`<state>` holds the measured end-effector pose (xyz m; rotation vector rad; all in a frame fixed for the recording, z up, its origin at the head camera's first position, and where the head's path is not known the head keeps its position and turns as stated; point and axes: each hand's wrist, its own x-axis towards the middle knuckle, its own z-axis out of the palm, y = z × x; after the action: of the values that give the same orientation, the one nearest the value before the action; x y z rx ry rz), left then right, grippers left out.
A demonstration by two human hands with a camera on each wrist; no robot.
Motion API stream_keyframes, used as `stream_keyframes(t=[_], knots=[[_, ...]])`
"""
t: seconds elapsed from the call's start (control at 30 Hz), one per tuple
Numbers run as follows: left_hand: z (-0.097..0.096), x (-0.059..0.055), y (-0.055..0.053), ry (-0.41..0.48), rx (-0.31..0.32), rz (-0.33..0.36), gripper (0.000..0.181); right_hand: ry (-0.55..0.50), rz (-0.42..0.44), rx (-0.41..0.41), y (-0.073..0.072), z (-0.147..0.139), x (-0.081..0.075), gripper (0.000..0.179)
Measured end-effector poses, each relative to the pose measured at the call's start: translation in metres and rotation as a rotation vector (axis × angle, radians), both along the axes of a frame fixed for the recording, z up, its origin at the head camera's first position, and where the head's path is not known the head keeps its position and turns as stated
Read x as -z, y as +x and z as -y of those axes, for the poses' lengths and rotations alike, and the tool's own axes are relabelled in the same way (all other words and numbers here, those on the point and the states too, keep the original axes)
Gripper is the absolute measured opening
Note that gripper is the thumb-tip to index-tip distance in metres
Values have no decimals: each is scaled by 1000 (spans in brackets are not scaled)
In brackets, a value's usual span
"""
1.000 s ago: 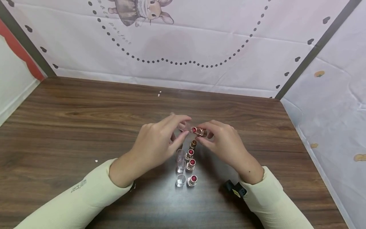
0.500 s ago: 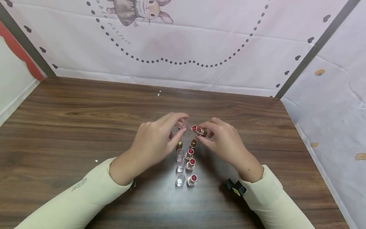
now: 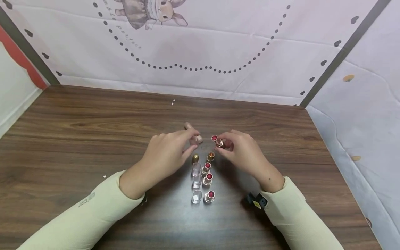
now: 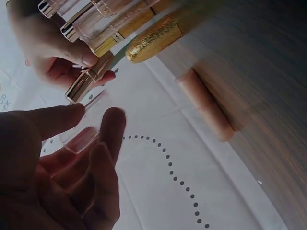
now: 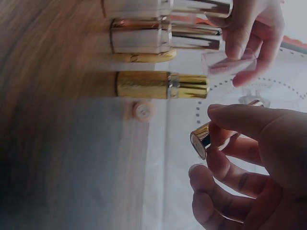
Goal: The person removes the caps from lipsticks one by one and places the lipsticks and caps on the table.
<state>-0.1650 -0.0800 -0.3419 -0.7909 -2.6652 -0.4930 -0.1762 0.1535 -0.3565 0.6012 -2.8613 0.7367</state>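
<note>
My left hand (image 3: pixel 167 152) pinches a clear cap (image 5: pixel 228 64) between thumb and fingers, at the left of the right hand's work. A lipstick (image 3: pixel 218 141) with its red bullet bare is gripped by the fingertips of my right hand (image 3: pixel 247 158), tilted toward the left hand. Cap and lipstick are apart in the head view. Below the hands, a gold lipstick tube (image 3: pixel 210 157) stands uncapped beside its gold cap (image 3: pixel 195 158). Nearer the person, three red lipsticks (image 3: pixel 208 179) stand upright in a column, each with a clear cap (image 3: pixel 197 181) on its left.
A pinkish-beige tube (image 4: pixel 206 105) lies on its side just beyond the left hand. The wooden table (image 3: pixel 93 139) meets a printed cloth wall (image 3: pixel 203 83) at the back. Small white scraps (image 3: pixel 172 103) lie toward the far side.
The left hand has drawn the clear cap left, away from the lipstick, and the gap between them has widened. The gold cap and pinkish-beige tube show more fully. The right hand has barely moved.
</note>
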Motion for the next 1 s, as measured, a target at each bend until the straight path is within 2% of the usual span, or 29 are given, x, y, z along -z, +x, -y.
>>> stream_keyframes(t=[0.27,0.43,0.53,0.73,1.0], knots=[[2,4,-4,-79,-20,98,31,9,85,-3,-6,0,8,20],[3,7,-5,-102,0,106,38,1,145,-9,-10,0,13,10],[4,8,-6,-121,-5,114,36,1,182,-15,-11,0,16,9],[5,9,-6,-163,-24,148,26,38,189,-30,-12,0,22,16],[7,13,-8,-207,-17,186,24,39,209,-70,-13,1,28,13]])
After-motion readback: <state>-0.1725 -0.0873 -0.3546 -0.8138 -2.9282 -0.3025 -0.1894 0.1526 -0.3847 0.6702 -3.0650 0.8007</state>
